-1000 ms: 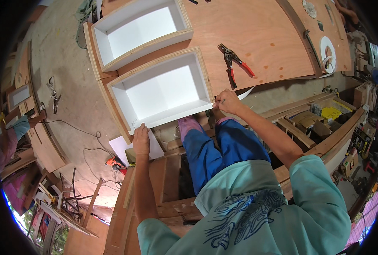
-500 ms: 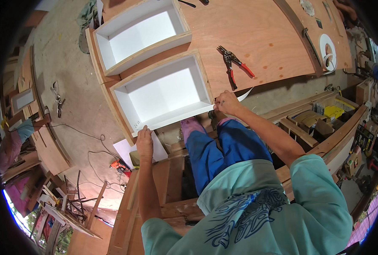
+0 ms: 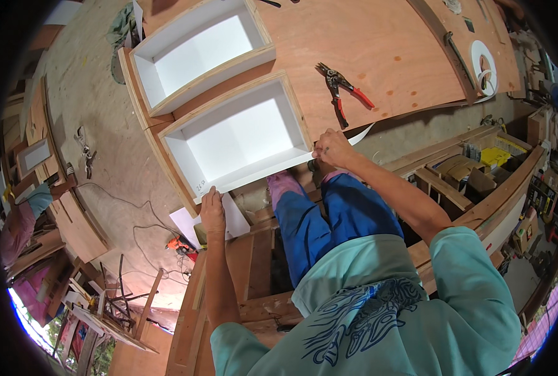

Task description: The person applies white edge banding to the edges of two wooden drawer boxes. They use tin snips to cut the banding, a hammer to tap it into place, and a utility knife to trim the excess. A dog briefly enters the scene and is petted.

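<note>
A shallow drawer box (image 3: pixel 244 131) with a white inside and bare plywood rims lies on the wooden worktop. Along its near rim runs a thin white edging strip (image 3: pixel 263 172), its loose tail curling out past the right corner. At that corner my right hand (image 3: pixel 333 150) is closed, pinching the strip between thumb and fingers. My left hand (image 3: pixel 213 212) has its fingers together at the near left corner, pressed on the strip's end; its thumb is mostly hidden. Red-handled snips (image 3: pixel 343 94) lie on the worktop beyond my right hand, jaws pointing away.
A second drawer box (image 3: pixel 202 55) sits just behind the first. A roll of white edging (image 3: pixel 483 66) rests at the far right. Below the worktop stand a wooden rack with boxes (image 3: pixel 473 169) and an orange power tool (image 3: pixel 180 244) with a trailing cord.
Both hands keep their places at the two near corners. The view has shifted slightly, and my right hand's fingers have moved only a little at the strip.
</note>
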Demonstrator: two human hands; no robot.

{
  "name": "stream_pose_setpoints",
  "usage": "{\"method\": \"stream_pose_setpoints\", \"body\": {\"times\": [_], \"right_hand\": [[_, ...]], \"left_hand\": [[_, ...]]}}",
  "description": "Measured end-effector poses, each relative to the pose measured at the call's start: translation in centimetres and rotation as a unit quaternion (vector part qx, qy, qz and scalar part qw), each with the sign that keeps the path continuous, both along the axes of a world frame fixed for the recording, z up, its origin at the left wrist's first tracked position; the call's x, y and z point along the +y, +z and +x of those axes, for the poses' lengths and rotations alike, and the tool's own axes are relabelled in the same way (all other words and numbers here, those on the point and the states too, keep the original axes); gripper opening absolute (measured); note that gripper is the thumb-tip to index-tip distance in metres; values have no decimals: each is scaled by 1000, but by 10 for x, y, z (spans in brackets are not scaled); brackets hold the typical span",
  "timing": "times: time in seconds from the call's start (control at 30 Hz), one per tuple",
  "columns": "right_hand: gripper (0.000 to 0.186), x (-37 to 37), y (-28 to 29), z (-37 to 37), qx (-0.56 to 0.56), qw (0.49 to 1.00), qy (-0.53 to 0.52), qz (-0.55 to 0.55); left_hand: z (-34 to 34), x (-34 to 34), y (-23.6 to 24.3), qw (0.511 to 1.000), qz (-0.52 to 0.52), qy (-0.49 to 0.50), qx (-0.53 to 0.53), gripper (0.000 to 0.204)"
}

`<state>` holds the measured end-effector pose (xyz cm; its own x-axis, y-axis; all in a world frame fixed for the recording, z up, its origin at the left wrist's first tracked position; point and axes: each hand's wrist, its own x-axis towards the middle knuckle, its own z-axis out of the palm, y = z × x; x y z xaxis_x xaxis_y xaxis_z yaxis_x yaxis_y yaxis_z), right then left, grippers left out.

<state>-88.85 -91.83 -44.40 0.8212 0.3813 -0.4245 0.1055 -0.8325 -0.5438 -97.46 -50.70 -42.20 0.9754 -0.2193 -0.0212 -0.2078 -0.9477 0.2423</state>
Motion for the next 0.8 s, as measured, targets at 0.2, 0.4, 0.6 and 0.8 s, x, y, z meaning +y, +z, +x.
{"method": "stream_pose_setpoints", "body": {"times": [0.2, 0.4, 0.6, 0.8], "right_hand": [[17, 5, 3, 3, -7, 1000, 5, -19], [12, 11, 10, -6, -19, 998, -25, -58], [13, 15, 6, -9, -27, 998, -33, -51], [17, 15, 6, -7, -31, 997, -33, -57]], "left_hand": [[-2, 0, 5, 1000, 1, 8, 9, 16], [-2, -10, 4, 998, 38, 15, 47, 15], [9, -62, 0, 995, -19, -92, 19, 26], [43, -171, -8, 968, -79, -237, -24, 27]]}}
